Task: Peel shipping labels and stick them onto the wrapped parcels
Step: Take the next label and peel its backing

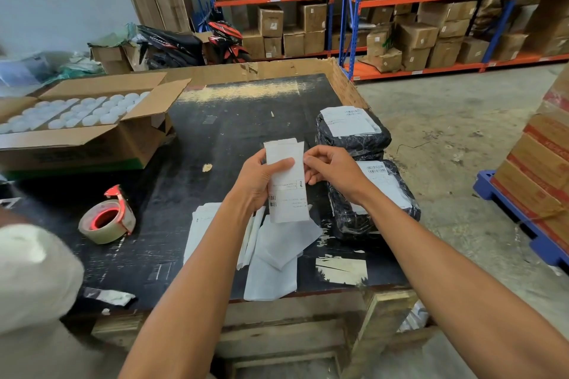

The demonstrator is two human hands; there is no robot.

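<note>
Worktop [234, 120] of scuffed black board, taped brown cardboard raised along far edge. At left, open brown cardboard carton [92, 135] packed with round white lids. At right edge, two parcels wrapped in glossy black plastic: far parcel [354, 140] and near parcel [369, 212], each already bearing a white printed label on top. Near front centre, loose pile of white backing sheets [277, 255], spread flat. At left front, roll of clear packing tape in red dispenser [106, 220].

Held above table centre, long white shipping label strip [286, 181], long axis roughly upright, running away from body, barcode print toward lower end. Left hand [261, 178] wrapped around left edge of strip, thumb laid across its face, steadying. Right hand [332, 169] pinching right edge near upper end between thumb and fingertips, apparently starting the peel; separation of label from backing not discernible.

Relation governing next move: both parcels lie right of strip, near parcel just below and beside right forearm, far parcel ahead of right hand. Right hand nearer to both. Neither parcel visibly bare of a label, so target for this label cannot be told. Judged stage: peeling under way, sticking not yet begun.
</note>
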